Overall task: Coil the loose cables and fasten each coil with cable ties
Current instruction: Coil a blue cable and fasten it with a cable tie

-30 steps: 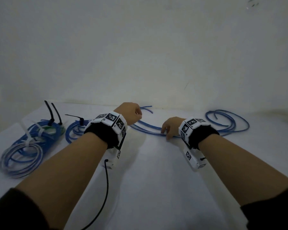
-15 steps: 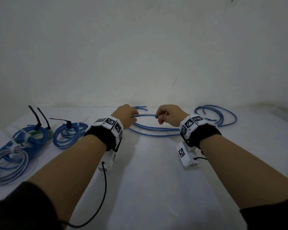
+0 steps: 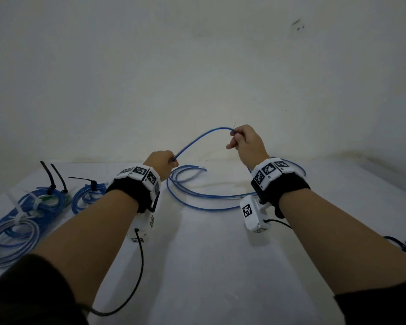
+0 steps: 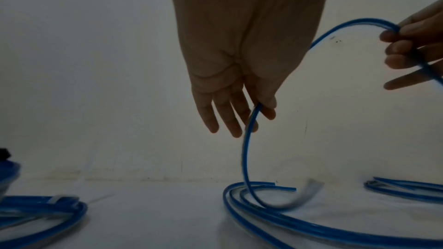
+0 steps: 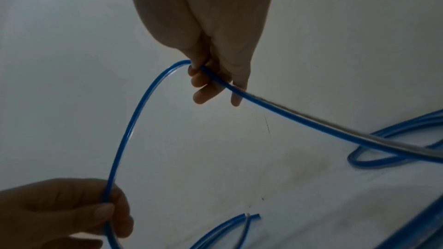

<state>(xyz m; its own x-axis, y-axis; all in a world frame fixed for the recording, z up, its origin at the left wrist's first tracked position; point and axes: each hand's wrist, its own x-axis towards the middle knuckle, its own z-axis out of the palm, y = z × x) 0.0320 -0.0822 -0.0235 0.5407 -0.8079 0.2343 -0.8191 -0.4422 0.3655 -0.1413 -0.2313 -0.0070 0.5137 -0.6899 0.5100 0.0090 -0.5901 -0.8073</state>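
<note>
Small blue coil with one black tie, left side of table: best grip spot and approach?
Pinch the bundled strands of the small blue coil beside its black cable tie, coming from above. It lies flat on the table; the tie bunches the strands there and its tail sticks up.

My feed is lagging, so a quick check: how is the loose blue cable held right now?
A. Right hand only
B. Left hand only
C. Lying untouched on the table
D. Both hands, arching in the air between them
D: the left hand and the right hand each grip the blue cable, which arches between them above the table.
</note>
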